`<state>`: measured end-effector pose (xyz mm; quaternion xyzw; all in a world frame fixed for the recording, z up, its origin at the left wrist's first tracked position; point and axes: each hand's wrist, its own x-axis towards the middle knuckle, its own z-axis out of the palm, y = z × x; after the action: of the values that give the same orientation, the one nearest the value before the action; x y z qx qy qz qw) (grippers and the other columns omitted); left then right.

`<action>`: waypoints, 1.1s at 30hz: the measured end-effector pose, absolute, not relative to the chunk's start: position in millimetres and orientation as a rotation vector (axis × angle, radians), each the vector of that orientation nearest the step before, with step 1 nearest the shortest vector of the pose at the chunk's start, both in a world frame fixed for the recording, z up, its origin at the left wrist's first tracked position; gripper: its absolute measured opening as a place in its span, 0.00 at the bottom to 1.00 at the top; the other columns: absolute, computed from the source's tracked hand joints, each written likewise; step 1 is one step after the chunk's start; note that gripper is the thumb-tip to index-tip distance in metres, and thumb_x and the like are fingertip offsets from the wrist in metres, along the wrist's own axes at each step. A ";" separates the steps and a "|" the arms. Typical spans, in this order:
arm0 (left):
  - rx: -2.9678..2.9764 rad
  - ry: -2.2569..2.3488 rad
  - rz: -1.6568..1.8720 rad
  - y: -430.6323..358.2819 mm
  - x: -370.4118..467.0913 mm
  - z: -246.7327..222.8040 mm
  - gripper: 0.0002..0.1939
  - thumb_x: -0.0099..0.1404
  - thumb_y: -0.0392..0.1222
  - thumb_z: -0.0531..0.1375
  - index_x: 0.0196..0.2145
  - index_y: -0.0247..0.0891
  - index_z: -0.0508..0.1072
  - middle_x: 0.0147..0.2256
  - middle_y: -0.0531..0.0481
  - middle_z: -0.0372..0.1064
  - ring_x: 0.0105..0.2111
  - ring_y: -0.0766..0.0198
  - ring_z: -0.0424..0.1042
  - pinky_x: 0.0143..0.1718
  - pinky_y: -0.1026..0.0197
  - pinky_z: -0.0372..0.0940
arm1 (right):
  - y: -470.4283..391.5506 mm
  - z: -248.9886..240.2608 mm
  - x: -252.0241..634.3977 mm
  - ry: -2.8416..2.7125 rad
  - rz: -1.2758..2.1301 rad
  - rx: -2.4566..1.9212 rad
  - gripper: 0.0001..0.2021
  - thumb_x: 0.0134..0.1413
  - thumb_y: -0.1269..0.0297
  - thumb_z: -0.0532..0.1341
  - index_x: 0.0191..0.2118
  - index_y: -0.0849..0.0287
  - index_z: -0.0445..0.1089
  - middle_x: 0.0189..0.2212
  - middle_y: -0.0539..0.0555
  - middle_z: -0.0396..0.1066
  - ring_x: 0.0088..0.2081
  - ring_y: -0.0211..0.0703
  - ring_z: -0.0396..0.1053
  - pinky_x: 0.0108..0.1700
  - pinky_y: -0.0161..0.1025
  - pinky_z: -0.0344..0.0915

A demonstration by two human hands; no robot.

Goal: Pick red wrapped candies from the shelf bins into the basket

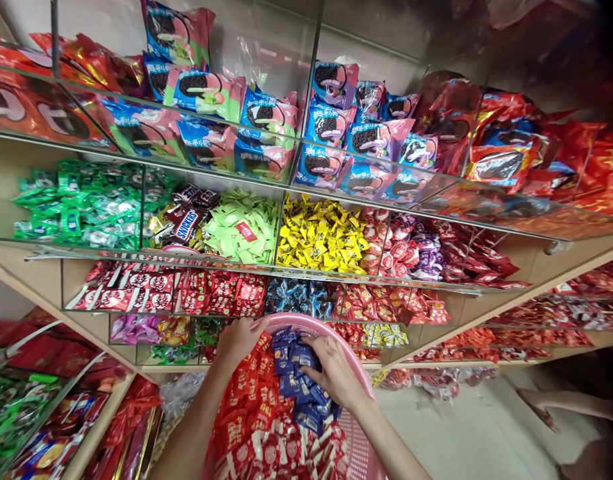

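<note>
A pink plastic basket (359,437) hangs low in front of the shelves. My left hand (239,341) grips its far rim on the left side, fingers closed over the edge. Inside the basket, red-orange wrapped packets (249,393) fill the left, red-and-white packets (286,457) the near part, and small blue wrapped sweets (291,360) the far right. My right hand (331,368) rests over the blue sweets with its fingers bent and its thumb apart, touching them. Whether a sweet lies beneath those fingers is hidden.
Glass-fronted shelves rise ahead. Oreo packets (206,90) lie on top; green sweets (91,207), a Snickers bar (187,225) and yellow sweets (321,233) sit below. Dark blue sweets (297,298) are just beyond the rim. Another person's limb (561,402) shows at right.
</note>
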<state>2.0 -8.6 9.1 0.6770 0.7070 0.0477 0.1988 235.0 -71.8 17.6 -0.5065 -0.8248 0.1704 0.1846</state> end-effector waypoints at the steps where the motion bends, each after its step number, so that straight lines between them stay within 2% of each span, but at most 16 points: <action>1: 1.892 1.979 0.136 -8.5 2.1 8.8 0.35 0.59 0.65 0.37 0.31 0.37 0.73 0.34 0.38 0.73 0.35 0.50 0.72 0.31 0.59 0.60 | -71.7 18.7 235.4 -2.320 0.480 -1.422 0.23 0.51 0.63 0.59 0.55 0.52 0.57 0.48 0.54 0.65 0.48 0.48 0.61 0.48 0.45 0.59; 6: 1.891 1.988 0.132 -8.3 2.5 8.7 0.34 0.59 0.65 0.37 0.32 0.38 0.73 0.35 0.39 0.73 0.35 0.51 0.72 0.32 0.59 0.60 | -64.1 27.0 237.9 -2.217 0.446 -1.408 0.19 0.54 0.58 0.56 0.52 0.53 0.59 0.46 0.55 0.66 0.47 0.47 0.61 0.49 0.45 0.58; 12: 1.893 1.966 0.132 -8.4 2.4 10.8 0.36 0.59 0.66 0.36 0.30 0.38 0.74 0.34 0.38 0.73 0.35 0.50 0.72 0.31 0.59 0.60 | -15.8 22.9 245.2 -1.942 0.354 -1.448 0.14 0.57 0.60 0.52 0.46 0.59 0.64 0.41 0.57 0.68 0.43 0.44 0.65 0.46 0.41 0.61; 16: 1.889 1.966 0.146 -8.1 2.0 9.3 0.35 0.58 0.67 0.37 0.30 0.38 0.74 0.33 0.38 0.73 0.35 0.50 0.72 0.30 0.59 0.60 | 38.4 20.1 244.8 -1.899 0.328 -1.735 0.12 0.57 0.62 0.51 0.42 0.61 0.66 0.38 0.56 0.71 0.38 0.41 0.68 0.40 0.34 0.62; 20: 1.899 1.968 0.156 -8.0 1.3 6.8 0.35 0.58 0.67 0.39 0.30 0.38 0.74 0.33 0.38 0.73 0.34 0.51 0.71 0.30 0.60 0.59 | 80.8 17.0 238.6 -1.905 0.330 -1.986 0.10 0.52 0.61 0.56 0.33 0.62 0.70 0.31 0.57 0.72 0.35 0.45 0.69 0.35 0.35 0.60; 25: 1.903 1.975 0.162 -7.6 0.3 5.1 0.35 0.58 0.67 0.38 0.29 0.38 0.74 0.33 0.39 0.73 0.34 0.51 0.71 0.30 0.60 0.59 | 102.0 9.4 232.7 -1.908 0.317 -2.158 0.14 0.46 0.63 0.61 0.40 0.62 0.69 0.39 0.61 0.71 0.39 0.50 0.69 0.38 0.37 0.60; 28: 1.916 1.972 0.161 -7.7 0.3 5.4 0.35 0.58 0.66 0.38 0.28 0.38 0.73 0.32 0.39 0.73 0.33 0.52 0.71 0.29 0.60 0.58 | 102.2 7.5 233.7 -1.906 0.287 -2.195 0.14 0.48 0.66 0.58 0.42 0.63 0.68 0.40 0.63 0.70 0.40 0.50 0.69 0.38 0.38 0.61; 33: 1.912 1.977 0.159 -7.5 0.7 5.4 0.35 0.58 0.66 0.38 0.29 0.38 0.73 0.32 0.39 0.73 0.32 0.53 0.71 0.28 0.62 0.57 | 85.1 16.0 239.3 -1.901 0.192 -2.147 0.11 0.52 0.68 0.53 0.40 0.64 0.67 0.38 0.64 0.70 0.39 0.49 0.69 0.38 0.38 0.60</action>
<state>0.7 -7.5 5.4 0.6811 0.7042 0.0568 0.1923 239.3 85.1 16.0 -0.7403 -0.6555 0.0663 0.1336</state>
